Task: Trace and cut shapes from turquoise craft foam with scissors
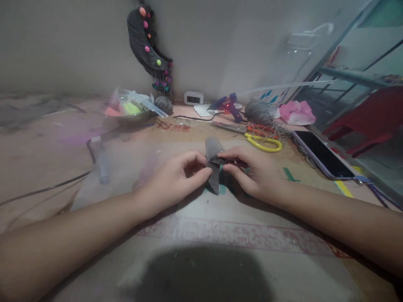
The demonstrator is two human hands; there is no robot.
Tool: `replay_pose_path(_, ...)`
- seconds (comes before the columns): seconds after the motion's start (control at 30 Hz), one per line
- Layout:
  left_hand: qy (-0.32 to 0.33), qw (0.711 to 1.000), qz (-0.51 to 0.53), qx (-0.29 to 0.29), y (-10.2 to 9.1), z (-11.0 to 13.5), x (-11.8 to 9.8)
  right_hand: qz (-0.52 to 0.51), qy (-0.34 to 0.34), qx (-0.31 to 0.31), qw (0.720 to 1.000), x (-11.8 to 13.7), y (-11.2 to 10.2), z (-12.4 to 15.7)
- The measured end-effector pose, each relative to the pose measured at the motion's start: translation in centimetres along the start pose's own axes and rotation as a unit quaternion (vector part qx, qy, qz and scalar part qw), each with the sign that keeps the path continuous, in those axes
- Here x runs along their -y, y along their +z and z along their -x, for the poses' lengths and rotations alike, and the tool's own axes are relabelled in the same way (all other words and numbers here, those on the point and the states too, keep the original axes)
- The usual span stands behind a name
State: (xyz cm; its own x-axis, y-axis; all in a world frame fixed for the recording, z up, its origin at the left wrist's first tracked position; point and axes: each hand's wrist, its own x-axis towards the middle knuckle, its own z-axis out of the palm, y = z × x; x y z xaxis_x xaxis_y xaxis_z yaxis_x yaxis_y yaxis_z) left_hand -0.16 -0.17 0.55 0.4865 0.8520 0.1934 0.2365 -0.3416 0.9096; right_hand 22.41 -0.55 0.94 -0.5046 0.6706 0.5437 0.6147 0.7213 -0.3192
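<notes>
A small curved grey piece (214, 167) is held up over the middle of the worktop. Its upper end looks smooth, while the tapering lower end is ribbed as if wound with yarn. My left hand (176, 178) pinches its left edge between thumb and fingers. From the other side, my right hand (256, 172) is closed with its fingertips at the piece's right edge. Whether a yarn strand also runs through the right fingers is too small to tell. Just beyond the hands lie yellow-handled scissors (264, 144).
Behind are a purple glue gun (231, 107), a grey yarn ball (261, 112), a small white clock (193, 98) and a bowl (127, 118) of bright materials. A phone (323, 155) lies right, near a pink bag (297, 112). A grey crescent (141, 40) with pompoms stands against the wall.
</notes>
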Motion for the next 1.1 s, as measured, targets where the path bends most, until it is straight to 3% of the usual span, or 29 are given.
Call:
replay_pose_path(0.73, 0.022, 0.999, -0.036, 0.003, -0.02, 0.41, 0.18, -0.024, -0.005, 0.002, 1.0, -0.07, 0.15, -0.05)
replay_pose_path(1.1, -0.019, 0.999, 0.045, 0.004, 0.03, -0.05, 0.04, -0.046, 0.01, -0.013, 0.999, 0.06, 0.11, -0.15)
